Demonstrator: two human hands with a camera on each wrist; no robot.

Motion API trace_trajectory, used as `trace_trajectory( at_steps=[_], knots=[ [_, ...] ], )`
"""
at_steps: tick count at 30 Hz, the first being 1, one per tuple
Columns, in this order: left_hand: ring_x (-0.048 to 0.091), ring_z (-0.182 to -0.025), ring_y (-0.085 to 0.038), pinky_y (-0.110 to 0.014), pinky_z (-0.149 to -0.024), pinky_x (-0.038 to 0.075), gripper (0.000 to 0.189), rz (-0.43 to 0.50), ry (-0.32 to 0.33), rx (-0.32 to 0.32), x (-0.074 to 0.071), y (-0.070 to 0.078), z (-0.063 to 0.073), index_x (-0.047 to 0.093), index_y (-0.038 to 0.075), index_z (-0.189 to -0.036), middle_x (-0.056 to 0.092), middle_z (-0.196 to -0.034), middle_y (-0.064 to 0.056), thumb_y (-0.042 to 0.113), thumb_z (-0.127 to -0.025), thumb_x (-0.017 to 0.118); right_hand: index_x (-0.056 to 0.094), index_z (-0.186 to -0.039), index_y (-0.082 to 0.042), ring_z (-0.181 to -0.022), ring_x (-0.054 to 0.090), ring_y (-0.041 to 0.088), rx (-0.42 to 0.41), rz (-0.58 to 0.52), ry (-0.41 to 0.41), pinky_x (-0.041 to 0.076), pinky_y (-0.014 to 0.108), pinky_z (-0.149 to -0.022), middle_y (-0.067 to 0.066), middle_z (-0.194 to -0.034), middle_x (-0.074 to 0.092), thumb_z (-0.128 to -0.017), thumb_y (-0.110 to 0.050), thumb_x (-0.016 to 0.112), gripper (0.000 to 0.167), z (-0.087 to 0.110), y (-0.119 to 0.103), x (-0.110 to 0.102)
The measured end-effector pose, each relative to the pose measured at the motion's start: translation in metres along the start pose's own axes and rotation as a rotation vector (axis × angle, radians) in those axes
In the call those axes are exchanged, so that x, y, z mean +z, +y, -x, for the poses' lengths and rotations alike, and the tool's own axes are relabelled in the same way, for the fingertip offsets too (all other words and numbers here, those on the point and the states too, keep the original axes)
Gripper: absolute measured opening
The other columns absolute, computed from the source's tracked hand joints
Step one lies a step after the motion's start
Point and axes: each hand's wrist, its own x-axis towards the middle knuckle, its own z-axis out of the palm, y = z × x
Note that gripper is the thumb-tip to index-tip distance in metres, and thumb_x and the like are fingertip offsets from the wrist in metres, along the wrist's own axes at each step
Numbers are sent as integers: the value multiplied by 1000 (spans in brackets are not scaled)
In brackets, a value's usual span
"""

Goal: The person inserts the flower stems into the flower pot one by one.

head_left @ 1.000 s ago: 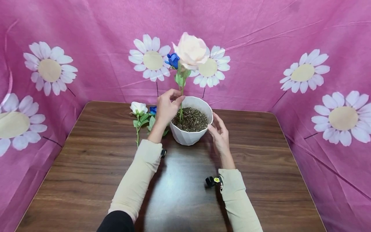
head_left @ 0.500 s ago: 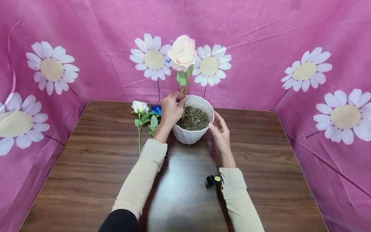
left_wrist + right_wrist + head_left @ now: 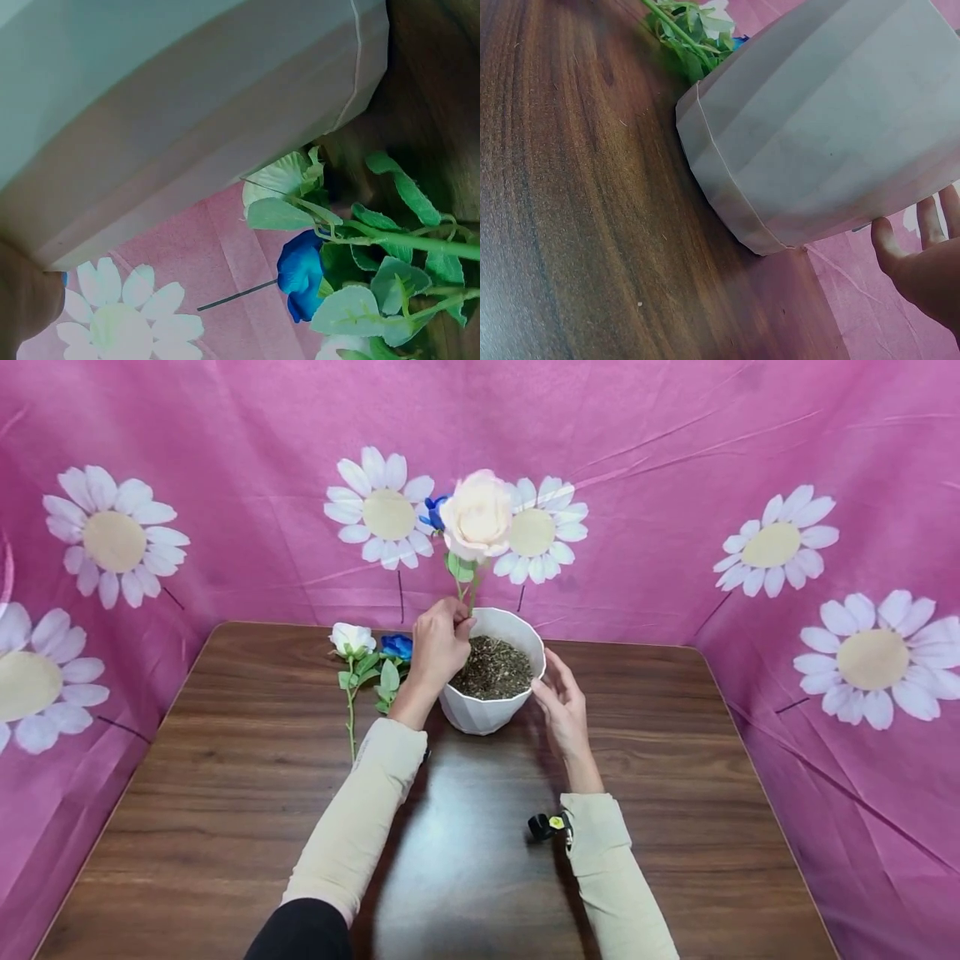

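Observation:
A pale pink rose point(image 3: 477, 517) stands upright over the left side of a white faceted pot point(image 3: 480, 714) that holds dark soil point(image 3: 493, 668). My left hand point(image 3: 438, 643) pinches its green stem just above the left rim, hiding where the stem meets the soil. Partly behind the pink bloom shows a blue rose point(image 3: 434, 514), its stem close alongside. My right hand point(image 3: 564, 706) rests its thumb and loosely extended fingers against the pot's right side. In the right wrist view the fingertips point(image 3: 886, 232) lie at the pot's wall point(image 3: 832, 127).
Left of the pot, a white rose point(image 3: 352, 639) and another blue rose point(image 3: 397, 647) lie on the wooden table point(image 3: 645, 827) with leafy stems. A pink cloth point(image 3: 645, 410) with printed daisies rises behind the table and along both sides.
The pink rose has come down lower over the pot, with my left hand at its stem. The blue bloom behind it, nearly covered half a second ago, shows again. My right hand keeps its place.

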Motion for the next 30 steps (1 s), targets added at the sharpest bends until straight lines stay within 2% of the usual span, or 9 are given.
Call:
trace_trajectory(
  at_steps=[14, 17, 23, 26, 30],
  knots=[
    [70, -82, -26, -38, -76, 56, 9, 78, -31, -147, -5, 1, -1, 72, -1, -95, 74, -91, -13, 7, -92, 74, 41, -149, 6, -134, 47, 33, 1, 10, 5, 43, 40, -112, 25, -150, 43, -94, 12, 53, 56, 0, -3, 1],
    [70, -82, -26, -35, -75, 58, 14, 125, 1, -146, -7, 3, 5, 72, -3, -98, 73, -92, -15, 9, -92, 76, 40, -150, 7, -132, 49, 30, 1, 15, 7, 44, 38, -111, 25, -150, 44, -94, 12, 53, 58, 0, -3, 0],
    [70, -81, -25, -31, -74, 61, 25, 232, 125, -132, -14, -3, 17, 69, -5, -106, 72, -90, -14, 10, -89, 79, 38, -150, 7, -132, 49, 26, 4, 17, -2, 44, 38, -112, 24, -151, 43, -94, 11, 53, 58, 0, -4, 0],
    [69, -82, -25, -30, -75, 61, 26, 267, 154, -166, -22, -9, 22, 68, -4, -109, 73, -90, -14, 9, -89, 79, 39, -150, 7, -131, 50, 25, 6, 20, -1, 43, 37, -112, 24, -151, 43, -94, 11, 53, 58, 0, -4, 1],
    [68, -84, -26, -30, -76, 59, 28, 278, 153, -234, -37, -21, 27, 68, -4, -113, 72, -92, -15, 8, -90, 78, 40, -150, 6, -129, 51, 24, 11, 14, 7, 45, 35, -110, 24, -151, 43, -94, 12, 53, 58, 0, -4, 1]
  ],
)
